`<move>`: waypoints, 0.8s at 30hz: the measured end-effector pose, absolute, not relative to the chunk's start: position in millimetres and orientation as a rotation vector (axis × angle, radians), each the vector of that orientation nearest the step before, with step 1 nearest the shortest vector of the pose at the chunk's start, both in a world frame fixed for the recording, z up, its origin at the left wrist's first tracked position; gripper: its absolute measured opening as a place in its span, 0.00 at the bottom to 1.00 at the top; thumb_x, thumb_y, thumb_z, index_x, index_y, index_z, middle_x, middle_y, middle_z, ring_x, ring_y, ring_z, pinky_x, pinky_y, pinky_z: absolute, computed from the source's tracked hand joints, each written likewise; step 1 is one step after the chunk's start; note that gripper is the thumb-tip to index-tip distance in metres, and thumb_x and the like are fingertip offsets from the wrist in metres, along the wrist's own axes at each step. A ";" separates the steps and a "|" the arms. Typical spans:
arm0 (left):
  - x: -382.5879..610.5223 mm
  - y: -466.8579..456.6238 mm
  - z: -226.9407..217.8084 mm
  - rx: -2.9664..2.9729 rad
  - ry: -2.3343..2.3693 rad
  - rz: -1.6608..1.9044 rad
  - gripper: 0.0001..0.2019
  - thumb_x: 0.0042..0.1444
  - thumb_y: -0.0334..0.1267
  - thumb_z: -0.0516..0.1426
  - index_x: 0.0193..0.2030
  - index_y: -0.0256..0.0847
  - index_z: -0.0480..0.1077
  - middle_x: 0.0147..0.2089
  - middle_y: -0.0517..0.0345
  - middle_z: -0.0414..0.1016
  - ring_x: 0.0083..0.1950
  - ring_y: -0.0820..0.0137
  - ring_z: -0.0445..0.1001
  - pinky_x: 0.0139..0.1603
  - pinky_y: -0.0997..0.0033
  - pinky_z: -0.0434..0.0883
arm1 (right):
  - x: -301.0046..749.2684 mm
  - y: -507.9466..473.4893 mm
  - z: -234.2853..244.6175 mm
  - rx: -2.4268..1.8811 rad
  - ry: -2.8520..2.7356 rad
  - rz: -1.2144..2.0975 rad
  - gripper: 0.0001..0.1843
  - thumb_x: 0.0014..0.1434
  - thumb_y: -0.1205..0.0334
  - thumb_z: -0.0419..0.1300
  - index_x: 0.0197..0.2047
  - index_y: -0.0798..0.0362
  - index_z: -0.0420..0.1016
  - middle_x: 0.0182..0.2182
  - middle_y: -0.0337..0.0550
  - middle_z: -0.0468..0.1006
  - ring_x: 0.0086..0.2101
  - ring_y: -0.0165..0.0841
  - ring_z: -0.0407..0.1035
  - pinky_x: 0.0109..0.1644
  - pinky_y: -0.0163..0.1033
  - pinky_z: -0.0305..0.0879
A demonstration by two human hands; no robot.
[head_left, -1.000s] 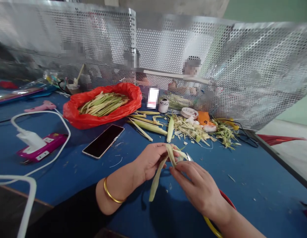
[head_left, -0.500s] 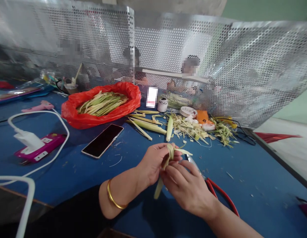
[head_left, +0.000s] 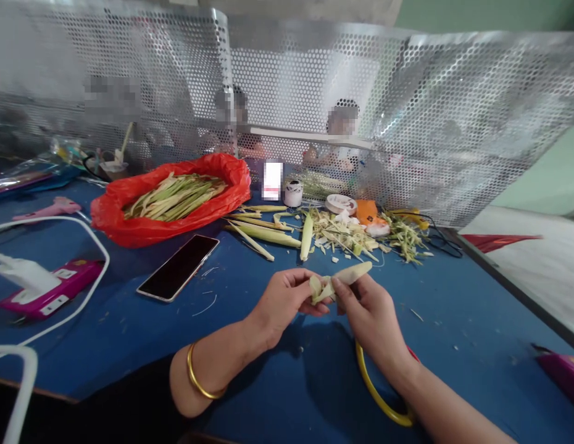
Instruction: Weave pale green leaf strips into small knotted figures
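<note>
Both my hands meet over the blue table, pinching one pale green leaf strip. My left hand, with a gold bangle on its wrist, grips the folded end of the strip. My right hand pinches the same strip from the right, and its free tip points up and to the right. Under my right wrist lie scissors with a yellow and red handle; their blades are hidden by the hand.
A red bag of leaf strips sits at the back left, a black phone in front of it. Loose strips and trimmings litter the back centre. A pink power bank with white charger lies left. A perforated metal screen backs the table; people sit behind it.
The long strip that hung down between my hands is now folded short and held up, its tip pointing right. My hands and the view have shifted slightly.
</note>
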State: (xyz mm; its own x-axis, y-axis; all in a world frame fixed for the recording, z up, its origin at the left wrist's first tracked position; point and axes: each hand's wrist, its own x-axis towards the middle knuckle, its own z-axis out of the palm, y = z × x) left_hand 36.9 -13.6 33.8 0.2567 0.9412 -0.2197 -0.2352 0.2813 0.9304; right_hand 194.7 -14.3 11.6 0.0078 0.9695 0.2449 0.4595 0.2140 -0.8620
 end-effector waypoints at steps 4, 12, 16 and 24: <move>35.2 -11.2 34.0 0.919 0.929 0.906 0.07 0.48 0.35 0.60 0.34 0.35 0.75 0.31 0.54 0.78 0.28 0.73 0.75 0.36 0.72 0.73 | 192.8 -13.6 15.2 -1.377 -1.489 0.921 0.13 0.61 0.51 0.56 0.31 0.52 0.68 0.19 0.33 0.70 0.17 0.29 0.64 0.21 0.34 0.61; 33.5 -10.5 32.8 0.930 0.874 0.922 0.09 0.45 0.33 0.62 0.35 0.36 0.76 0.35 0.55 0.78 0.33 0.71 0.75 0.42 0.70 0.74 | 188.4 -10.7 19.3 -1.243 -1.233 1.235 0.13 0.57 0.50 0.60 0.32 0.52 0.68 0.21 0.36 0.77 0.17 0.30 0.70 0.21 0.34 0.65; 39.2 -13.7 30.1 1.000 1.065 1.019 0.11 0.44 0.39 0.68 0.33 0.37 0.76 0.30 0.59 0.77 0.31 0.74 0.74 0.38 0.74 0.72 | 186.8 -11.9 20.4 -1.259 -1.162 1.339 0.12 0.57 0.53 0.60 0.32 0.54 0.70 0.20 0.36 0.76 0.18 0.28 0.70 0.20 0.31 0.63; 35.0 -5.3 33.1 0.910 1.243 1.324 0.12 0.41 0.40 0.68 0.32 0.38 0.77 0.27 0.59 0.77 0.27 0.73 0.74 0.28 0.76 0.71 | 181.7 -25.9 21.9 -1.283 -1.259 1.423 0.16 0.58 0.50 0.59 0.41 0.53 0.66 0.23 0.36 0.76 0.19 0.28 0.70 0.22 0.32 0.65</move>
State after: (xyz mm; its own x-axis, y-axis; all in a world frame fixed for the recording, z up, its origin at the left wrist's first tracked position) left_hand 35.0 -5.3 33.1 -0.1551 0.9798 -0.1265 -0.1881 0.0964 0.9774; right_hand 181.7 -25.9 21.9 -0.1405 0.9762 -0.1650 0.0444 -0.1602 -0.9861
